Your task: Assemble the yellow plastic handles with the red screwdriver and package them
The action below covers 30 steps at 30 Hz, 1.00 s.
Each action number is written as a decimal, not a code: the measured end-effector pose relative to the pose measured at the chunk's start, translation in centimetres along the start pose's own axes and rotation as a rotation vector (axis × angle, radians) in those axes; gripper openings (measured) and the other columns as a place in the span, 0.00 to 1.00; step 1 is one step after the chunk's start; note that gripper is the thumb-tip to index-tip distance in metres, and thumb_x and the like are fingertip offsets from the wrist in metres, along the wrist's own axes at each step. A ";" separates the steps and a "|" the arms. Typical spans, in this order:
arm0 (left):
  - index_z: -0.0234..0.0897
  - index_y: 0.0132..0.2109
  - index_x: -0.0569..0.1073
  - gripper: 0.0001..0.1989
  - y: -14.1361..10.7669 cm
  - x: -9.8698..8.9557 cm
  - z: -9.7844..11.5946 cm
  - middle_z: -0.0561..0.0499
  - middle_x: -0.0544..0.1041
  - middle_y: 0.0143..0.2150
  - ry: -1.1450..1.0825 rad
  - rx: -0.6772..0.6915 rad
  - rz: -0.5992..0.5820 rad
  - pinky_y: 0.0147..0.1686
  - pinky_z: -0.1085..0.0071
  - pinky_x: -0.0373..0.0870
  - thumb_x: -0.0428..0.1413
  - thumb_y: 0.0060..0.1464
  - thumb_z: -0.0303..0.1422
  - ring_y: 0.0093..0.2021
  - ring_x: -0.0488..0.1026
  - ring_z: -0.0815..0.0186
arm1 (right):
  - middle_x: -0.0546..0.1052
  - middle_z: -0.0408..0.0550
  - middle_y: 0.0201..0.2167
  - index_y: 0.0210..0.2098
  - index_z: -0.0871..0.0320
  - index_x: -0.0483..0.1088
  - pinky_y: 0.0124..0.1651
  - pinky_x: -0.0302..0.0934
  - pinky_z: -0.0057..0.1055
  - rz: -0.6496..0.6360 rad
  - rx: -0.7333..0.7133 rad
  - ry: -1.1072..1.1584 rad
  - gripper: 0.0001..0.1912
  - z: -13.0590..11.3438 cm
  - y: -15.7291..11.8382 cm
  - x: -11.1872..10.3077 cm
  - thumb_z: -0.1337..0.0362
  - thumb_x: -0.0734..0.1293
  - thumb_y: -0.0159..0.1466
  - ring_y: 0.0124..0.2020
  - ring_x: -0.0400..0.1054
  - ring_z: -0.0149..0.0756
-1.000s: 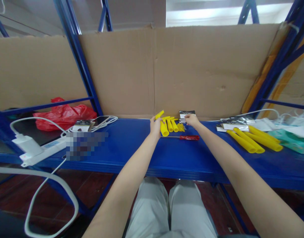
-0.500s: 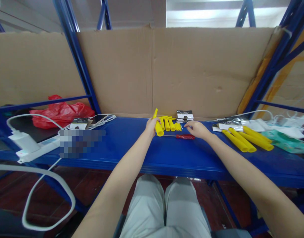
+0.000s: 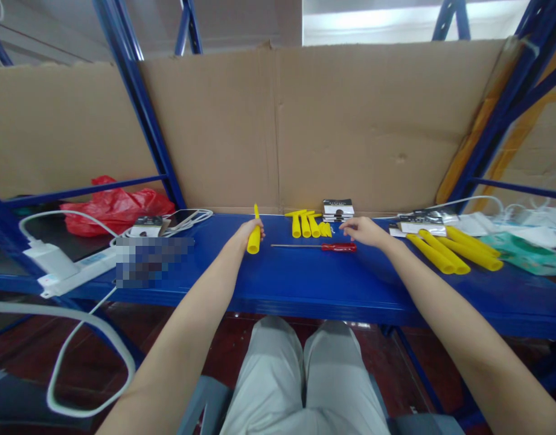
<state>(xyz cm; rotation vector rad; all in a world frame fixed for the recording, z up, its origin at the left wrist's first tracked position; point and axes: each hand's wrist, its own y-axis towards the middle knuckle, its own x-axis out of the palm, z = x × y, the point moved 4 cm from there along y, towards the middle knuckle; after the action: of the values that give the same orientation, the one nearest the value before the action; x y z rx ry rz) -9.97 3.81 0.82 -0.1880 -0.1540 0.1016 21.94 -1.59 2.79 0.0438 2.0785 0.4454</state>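
Observation:
My left hand (image 3: 249,232) is closed around a yellow plastic tube (image 3: 254,243), its round end toward me and a narrow yellow tip rising above the fist. My right hand (image 3: 360,230) hovers over the table with its fingers slightly apart, seemingly holding nothing. Just left of its fingertips lie small yellow pieces (image 3: 325,229) and tiny pale bits too small to name. Beside them is a row of yellow tubes (image 3: 305,227) with narrower yellow parts at their far ends. A screwdriver with a red handle (image 3: 338,247) lies in front, its shaft pointing left.
Black-and-white packets (image 3: 338,209) are stacked by the cardboard panel (image 3: 350,133). More yellow tubes (image 3: 440,257) and a green plastic packet (image 3: 526,254) lie at right. At left are a white power strip (image 3: 78,272), cables and a red bag (image 3: 119,208). Blue posts (image 3: 144,115) flank the table.
My left hand has moved left, away from the row, carrying the yellow tube. The screwdriver's shaft now shows fully. My right hand has stayed nearly in place.

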 end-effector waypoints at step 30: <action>0.34 0.44 0.63 0.13 -1.6 0.2 -0.1 0.52 0.75 0.32 0.393 0.131 0.047 0.15 0.79 0.62 0.53 0.53 0.17 0.16 0.69 0.74 | 0.81 0.49 0.37 0.35 0.59 0.79 0.45 0.66 0.33 -0.139 -0.122 -0.085 0.10 0.0 0.0 1.5 0.67 0.64 0.60 0.38 0.74 0.40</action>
<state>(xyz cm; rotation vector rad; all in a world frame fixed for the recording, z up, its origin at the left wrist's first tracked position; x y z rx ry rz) -9.63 2.23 1.02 -0.0781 0.2482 0.1191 21.11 -1.29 1.56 -0.1513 1.9531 0.4759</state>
